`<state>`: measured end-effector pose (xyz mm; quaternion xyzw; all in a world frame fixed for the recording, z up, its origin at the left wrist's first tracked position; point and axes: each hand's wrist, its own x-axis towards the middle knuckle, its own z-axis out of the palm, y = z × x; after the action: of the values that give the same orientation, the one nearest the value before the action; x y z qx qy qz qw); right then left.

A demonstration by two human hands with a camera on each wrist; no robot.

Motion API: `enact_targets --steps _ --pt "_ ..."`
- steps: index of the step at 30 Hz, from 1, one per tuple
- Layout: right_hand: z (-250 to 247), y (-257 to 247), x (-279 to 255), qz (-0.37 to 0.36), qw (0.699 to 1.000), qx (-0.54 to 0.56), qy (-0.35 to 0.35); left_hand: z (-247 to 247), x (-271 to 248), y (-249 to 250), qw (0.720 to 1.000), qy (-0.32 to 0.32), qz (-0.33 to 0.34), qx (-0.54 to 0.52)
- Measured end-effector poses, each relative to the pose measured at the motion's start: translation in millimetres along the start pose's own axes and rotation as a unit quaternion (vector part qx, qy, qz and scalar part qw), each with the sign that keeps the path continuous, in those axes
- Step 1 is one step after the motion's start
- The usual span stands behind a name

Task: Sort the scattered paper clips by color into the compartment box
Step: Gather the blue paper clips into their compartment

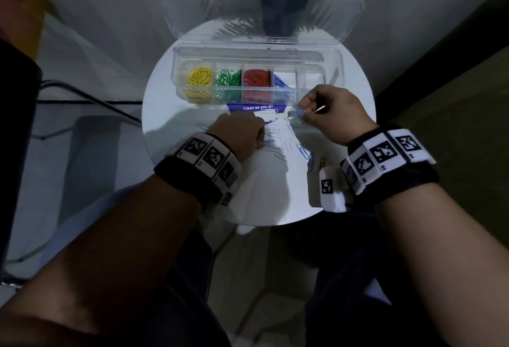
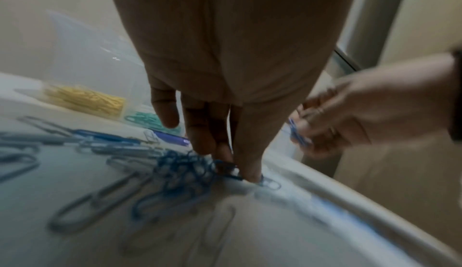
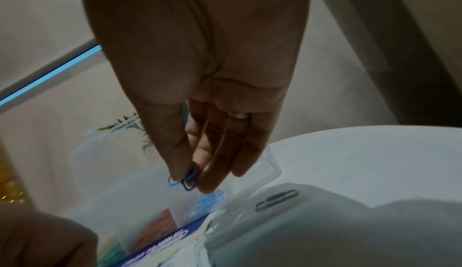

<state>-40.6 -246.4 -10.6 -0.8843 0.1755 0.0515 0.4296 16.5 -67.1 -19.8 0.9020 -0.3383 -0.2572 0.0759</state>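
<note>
The clear compartment box (image 1: 334, 71) stands at the back of the round white table, holding yellow (image 1: 199, 78), green (image 1: 228, 79), red (image 1: 257, 79) and blue clips (image 1: 281, 83) in separate compartments. Blue and silver clips (image 1: 278, 142) lie scattered in front of it. My left hand (image 1: 260, 141) is down on that pile, its thumb and fingers pinching blue clips (image 2: 226, 169). My right hand (image 1: 298, 114) is raised just in front of the box's blue compartment (image 3: 212, 198), pinching a couple of blue clips (image 3: 187, 181) between thumb and forefinger.
The box lid (image 1: 261, 13) stands open at the back, before a potted plant (image 1: 283, 13). A blue card reading "Clean as you go" (image 1: 257, 108) lies under the box front. A silver clip (image 3: 276, 200) lies alone. Table rim (image 1: 192, 209) is near me.
</note>
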Motion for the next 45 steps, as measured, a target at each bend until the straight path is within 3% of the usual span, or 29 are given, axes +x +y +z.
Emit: enact_targets --steps 8,13,19,26,29,33,37,40,42,45 --pt "-11 4 0 0.043 0.996 0.083 -0.013 -15 -2 -11 0.987 0.027 0.011 -0.160" --pt "-12 3 2 0.034 0.995 0.096 -0.014 -10 0 -7 0.988 0.042 0.002 -0.149" --pt "-13 -5 5 0.034 0.986 0.162 -0.007 1 5 8 0.998 0.021 0.013 -0.051" --pt "-17 -13 15 0.012 0.977 0.196 0.084 1 2 4 0.997 0.020 0.011 -0.080" --pt "-9 -20 21 -0.026 0.979 0.148 0.138 -5 1 0 0.990 0.052 0.019 -0.126" --pt "1 -31 21 -0.075 0.984 0.054 0.155 -20 3 1 0.978 0.100 0.029 -0.180" --pt "-9 -28 14 -0.068 0.980 0.051 0.179 -31 13 11 0.936 0.222 0.024 -0.273" --pt "-20 -22 1 -0.043 0.989 0.048 0.137 -35 19 20 0.896 0.313 0.031 -0.314" --pt "-20 -20 -10 -0.035 0.996 0.028 0.075 -35 24 25 0.889 0.353 0.031 -0.289" --pt "-17 -17 -24 -0.034 0.998 -0.054 -0.004 -30 33 30 0.892 0.363 0.039 -0.266"
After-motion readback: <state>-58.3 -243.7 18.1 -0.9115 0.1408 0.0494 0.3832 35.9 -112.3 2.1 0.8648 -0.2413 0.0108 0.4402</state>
